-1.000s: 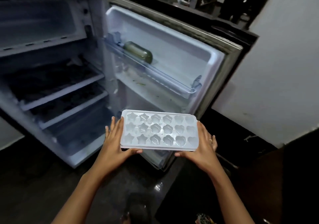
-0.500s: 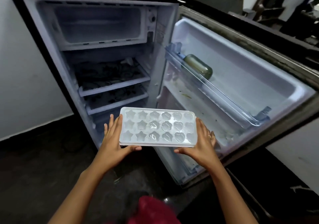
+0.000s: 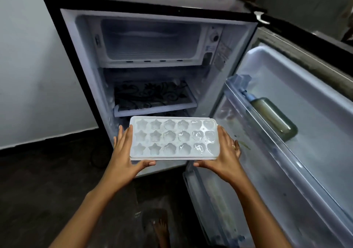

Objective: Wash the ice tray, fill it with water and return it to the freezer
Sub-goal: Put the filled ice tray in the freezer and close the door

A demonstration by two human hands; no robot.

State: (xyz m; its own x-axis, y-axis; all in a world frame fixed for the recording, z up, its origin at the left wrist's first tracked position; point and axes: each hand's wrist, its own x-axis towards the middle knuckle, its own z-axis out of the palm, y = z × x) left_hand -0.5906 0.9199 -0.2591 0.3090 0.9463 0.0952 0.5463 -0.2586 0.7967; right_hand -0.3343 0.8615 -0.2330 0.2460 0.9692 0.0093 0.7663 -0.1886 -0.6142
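A white plastic ice tray [image 3: 172, 138] with star, flower and heart cells glistening with water is held level in front of the open small fridge [image 3: 57, 37]. My left hand [image 3: 124, 154] grips its left end, fingers along the side and thumb hooked at the front edge. At the tray's right end my right hand [image 3: 223, 152], with a ring, holds it the same way. The freezer compartment [image 3: 152, 43] at the fridge's top stands open and bare, above and behind the tray.
The fridge door [image 3: 315, 152] swings open to the right, with a greenish bottle [image 3: 273, 117] lying in its rack. A patterned shelf [image 3: 152, 98] sits below the freezer. A white wall [image 3: 28, 75] is on the left. My bare foot [image 3: 160, 228] stands on the dark floor.
The view has swung left and closer, bringing the fridge interior and freezer compartment straight ahead. The tray stays level in both hands with the same hold.
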